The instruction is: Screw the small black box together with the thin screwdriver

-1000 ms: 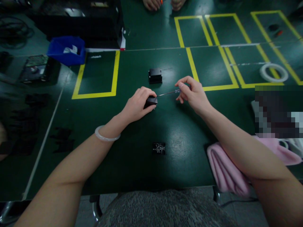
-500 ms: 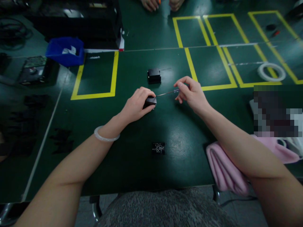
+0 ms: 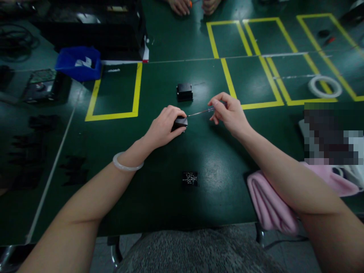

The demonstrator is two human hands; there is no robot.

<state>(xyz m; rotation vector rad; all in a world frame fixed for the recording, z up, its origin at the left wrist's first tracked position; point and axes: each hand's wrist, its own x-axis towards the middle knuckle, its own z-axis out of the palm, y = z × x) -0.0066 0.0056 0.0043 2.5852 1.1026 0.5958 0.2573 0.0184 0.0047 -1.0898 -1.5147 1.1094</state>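
My left hand [image 3: 167, 123] is closed around a small black box-shaped part [image 3: 181, 122] on the green table, its fingers over the top and thumb along the near side. In my right hand [image 3: 227, 113] is a screwdriver [image 3: 199, 112] with a thin metal shaft, held by the handle between thumb and fingers. The shaft points left, and its tip meets the upper right edge of the black part. Just beyond stands a similar black box-shaped part [image 3: 184, 91]. Nearer to me lies a small dark tray [image 3: 196, 184] holding several silver screws [image 3: 190, 177].
A blue bin [image 3: 65, 65] stands at the back left beside a large black case [image 3: 93, 34]. Yellow tape rectangles [image 3: 137, 89] mark the table. At right are a white tape roll [image 3: 315, 93] and a pink cloth [image 3: 267, 197]. Another person's hands [image 3: 179, 7] are across the table.
Both hands keep the same grip in nearly the same place, with the screwdriver tip still at the black part. The whole view has shifted very slightly.
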